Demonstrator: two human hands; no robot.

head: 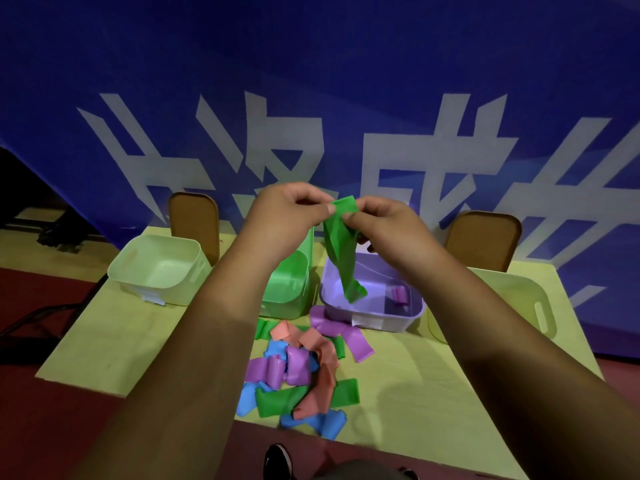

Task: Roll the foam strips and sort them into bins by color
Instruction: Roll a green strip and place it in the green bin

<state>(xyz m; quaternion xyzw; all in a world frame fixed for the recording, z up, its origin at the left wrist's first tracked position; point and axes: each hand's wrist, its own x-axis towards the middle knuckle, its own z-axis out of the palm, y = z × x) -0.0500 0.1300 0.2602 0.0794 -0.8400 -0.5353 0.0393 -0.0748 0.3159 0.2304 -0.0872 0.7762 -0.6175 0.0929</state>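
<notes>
– Foam strips are what we are sorting, and the green foam strip (341, 258) is hanging in the air in front of us, above the bins.

– How are we holding it?

– Our left hand (287, 216) is pinching its top edge between thumb and forefinger. Our right hand (384, 226) is pinching the same edge just beside it, with the other fingers curled under. We are judging that we are holding it high so that it is hanging free and straight, which is making the first turn of the roll easier to begin.

– Where is the lower end going?

– It is dangling over the purple bin (381, 323) and curling a little at the tip. The strip is looking thin, limp and matte, like a soft ribbon, and it is twisting along its length.

– Is that its bin?

– We are thinking not. By colour it is belonging in the green bin (294, 282), standing just left of the purple one. One small rolled purple piece (400, 294) is lying inside the purple bin.

– And the others?

– The pile (301, 368) of green, purple, blue and salmon strips is lying loose and overlapping on the yellow table (121, 334), just in front of the bins and within easy reach. The bins are looking like smooth plastic with rounded corners.
</notes>
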